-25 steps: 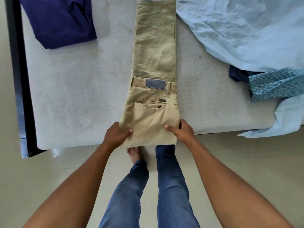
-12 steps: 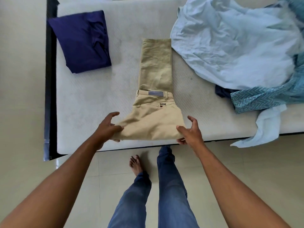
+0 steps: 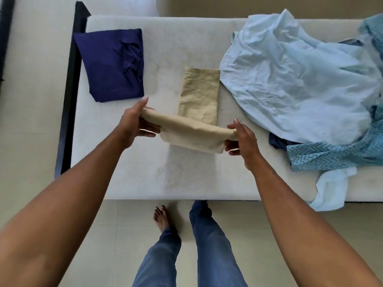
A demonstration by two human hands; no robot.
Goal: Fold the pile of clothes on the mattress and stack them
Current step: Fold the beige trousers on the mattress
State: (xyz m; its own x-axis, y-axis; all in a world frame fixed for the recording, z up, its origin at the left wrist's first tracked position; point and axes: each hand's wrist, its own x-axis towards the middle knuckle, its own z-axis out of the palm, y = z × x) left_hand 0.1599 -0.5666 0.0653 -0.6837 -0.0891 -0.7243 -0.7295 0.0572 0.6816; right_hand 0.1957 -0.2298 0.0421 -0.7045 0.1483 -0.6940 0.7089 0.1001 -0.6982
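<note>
Khaki trousers (image 3: 198,96) lie lengthwise on the white mattress (image 3: 157,168). Their near end is lifted off the mattress and folded toward the far end. My left hand (image 3: 134,123) grips the left corner of that lifted fold, thumb on top and fingers under. My right hand (image 3: 241,139) pinches the right corner the same way. A folded navy garment (image 3: 112,63) lies flat at the far left of the mattress. A crumpled light blue cloth (image 3: 294,77) and a teal patterned garment (image 3: 331,154) are heaped on the right.
A dark bed frame edge (image 3: 70,96) runs along the mattress's left side. Part of the light blue cloth (image 3: 329,191) hangs over the near edge at the right. My legs in blue jeans (image 3: 209,245) stand on the tiled floor close to the bed.
Both hands have lifted the trousers' near waist end from the mattress edge and carried it forward over the legs. The view has pulled back, showing more of the bed.
</note>
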